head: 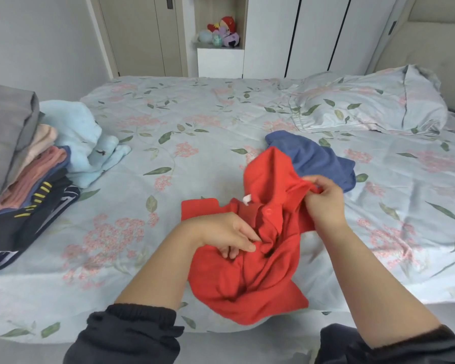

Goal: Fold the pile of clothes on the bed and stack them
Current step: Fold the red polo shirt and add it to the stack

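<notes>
Red garment (260, 279) lies crumpled at the bed's (195, 114) near edge, pinched by both hands, left hand (229, 232) mid-cloth, right hand (326, 203) at an upper fold; a folded stack (32, 185) stands far left, and a blue garment (318, 158) is not yet folded.

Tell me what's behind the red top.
A blue garment lies crumpled just behind the red top; its near edge is hidden by the red cloth and the right hand. Anything beneath cannot be seen.
</notes>
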Demonstrator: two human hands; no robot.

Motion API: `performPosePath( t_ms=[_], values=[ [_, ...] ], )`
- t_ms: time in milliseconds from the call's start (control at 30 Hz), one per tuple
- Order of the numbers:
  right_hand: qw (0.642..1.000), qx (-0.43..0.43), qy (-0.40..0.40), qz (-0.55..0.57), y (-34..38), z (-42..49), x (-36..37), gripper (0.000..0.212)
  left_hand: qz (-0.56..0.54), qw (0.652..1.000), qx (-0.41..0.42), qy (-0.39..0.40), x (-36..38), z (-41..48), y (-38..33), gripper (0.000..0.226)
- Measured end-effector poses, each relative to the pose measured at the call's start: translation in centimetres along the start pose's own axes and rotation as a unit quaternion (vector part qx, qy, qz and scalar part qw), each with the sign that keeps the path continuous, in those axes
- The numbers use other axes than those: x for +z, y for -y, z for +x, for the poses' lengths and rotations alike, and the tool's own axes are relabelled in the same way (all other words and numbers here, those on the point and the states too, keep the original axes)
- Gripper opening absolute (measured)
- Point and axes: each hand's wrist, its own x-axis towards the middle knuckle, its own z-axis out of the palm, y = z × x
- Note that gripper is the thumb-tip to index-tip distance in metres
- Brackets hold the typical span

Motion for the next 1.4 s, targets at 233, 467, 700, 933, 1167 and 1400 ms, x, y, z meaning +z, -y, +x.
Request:
performPosePath(
  t_ms=[233,467,700,933,1167,1400],
  values=[
    [0.98,0.184,0.064,-0.031,-3.0,1.8,-1.3,0.033,0.277,0.882,-0.053,-0.377,-0.5,1.4,2.3,0.033],
    [0.958,0.19,0.174,-0.127,-2.8,0.0,-0.1,0.094,0.242,0.894,-0.069,-0.37,1.5,3.0,3.4,0.059],
    [0.948,0.248,0.191,-0.053,-0.3,-1.2,0.2,0.021,-0.108,0.992,-0.064,-0.007,0.6,-1.6,2.5,0.025],
    [0.903,0.344,0.235,0.11,1.8,-2.5,-0.5,0.023,-0.099,0.987,-0.057,-0.116,2.1,-3.6,1.6,0.047],
    [0.875,0.328,0.211,0.286,2.5,-2.9,-1.5,0.015,0.131,0.977,0.052,-0.159,3.8,-2.9,1.3,0.031],
    [0.85,0.246,0.442,0.15,2.0,-2.8,-5.0,0.034,-0.26,0.924,0.094,-0.263,-0.4,-5.2,1.4,0.027]
  ],
)
